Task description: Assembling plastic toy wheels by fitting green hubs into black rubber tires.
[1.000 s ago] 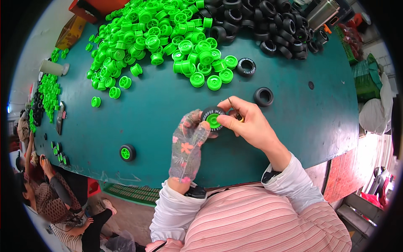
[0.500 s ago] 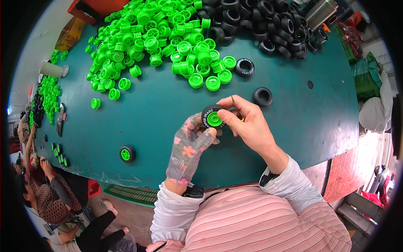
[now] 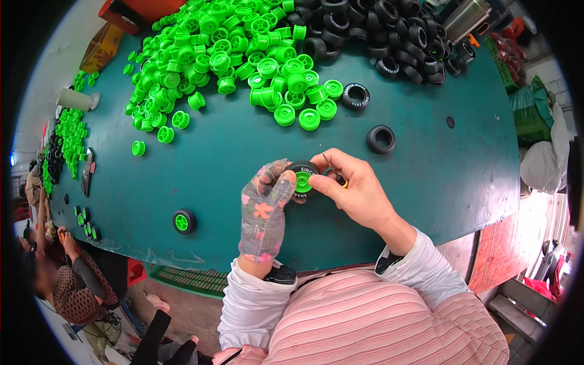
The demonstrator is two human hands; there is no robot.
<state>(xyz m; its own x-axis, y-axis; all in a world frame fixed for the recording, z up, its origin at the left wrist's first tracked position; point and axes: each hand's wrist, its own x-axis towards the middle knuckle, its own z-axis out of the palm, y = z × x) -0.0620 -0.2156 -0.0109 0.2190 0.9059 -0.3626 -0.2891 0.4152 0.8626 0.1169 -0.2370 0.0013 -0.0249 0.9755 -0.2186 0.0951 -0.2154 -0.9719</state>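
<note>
Over the near middle of the table, my left hand (image 3: pixel 264 210), in a flowered glove with bare fingertips, grips a black toy tyre with a green rim (image 3: pixel 302 182) in it. My right hand (image 3: pixel 362 194), bare, holds the same wheel from the other side, its thumb pressed at the edge of the rim. A small tool with a yellow part (image 3: pixel 342 181) is tucked in the right fingers; its kind is mostly hidden. Beyond my right hand lies a loose black tyre (image 3: pixel 381 140), and farther off another tyre (image 3: pixel 356 97).
Green rims (image 3: pixel 201 58) lie heaped at the far left, black tyres (image 3: pixel 395 36) at the far right. A fitted wheel (image 3: pixel 184 221) rests left of my hands on the green table (image 3: pixel 438 164). Co-workers (image 3: pixel 79 280) sit at the left, near several small wheels (image 3: pixel 88 224).
Both hands have moved slightly left with the wheel, which has turned between them. The left thumb now lies on top of the wheel, and the tool in the right fingers has tipped down.
</note>
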